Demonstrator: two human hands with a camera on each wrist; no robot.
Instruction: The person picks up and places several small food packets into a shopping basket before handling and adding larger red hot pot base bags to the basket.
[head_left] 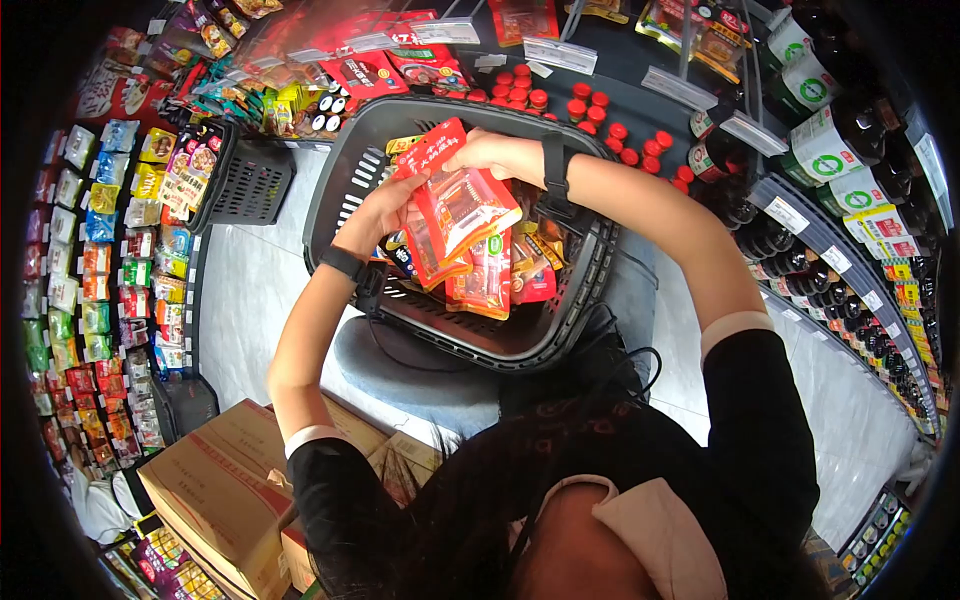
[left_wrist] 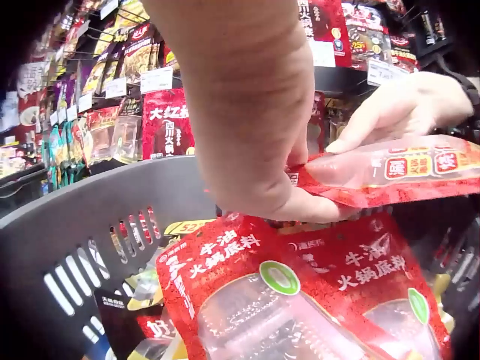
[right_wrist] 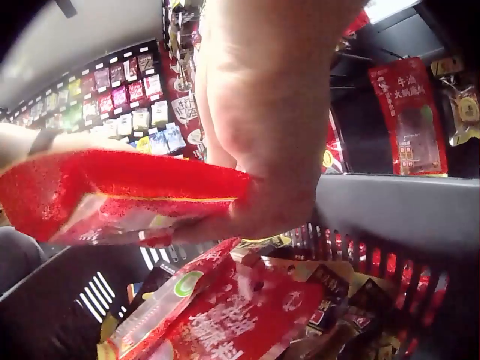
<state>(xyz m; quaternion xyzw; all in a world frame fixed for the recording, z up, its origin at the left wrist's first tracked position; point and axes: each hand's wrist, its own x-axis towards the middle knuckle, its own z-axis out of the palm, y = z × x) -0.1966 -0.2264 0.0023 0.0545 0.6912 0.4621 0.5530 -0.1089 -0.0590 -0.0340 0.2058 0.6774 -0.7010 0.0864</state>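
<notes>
Above a dark grey shopping basket (head_left: pixel 590 300), both hands hold a red packet of hotpot base (head_left: pixel 450 190) with a clear window. My left hand (head_left: pixel 393 208) grips its left edge, with the thumb on the near face. On the packet's upper right end is my right hand (head_left: pixel 487 154), gripping it. The right wrist view shows that packet (right_wrist: pixel 97 180) nearly level, its bottom edge toward the camera. Below, in the basket, two more red hotpot base packets (left_wrist: pixel 236 292) lie over other food packets.
Shelves of red-capped bottles (head_left: pixel 600 115) and hanging packets (head_left: pixel 365 75) rise behind the basket. Large dark bottles (head_left: pixel 830 150) line the right. A second basket (head_left: pixel 250 185) stands at the left, and cardboard boxes (head_left: pixel 220 480) sit at lower left.
</notes>
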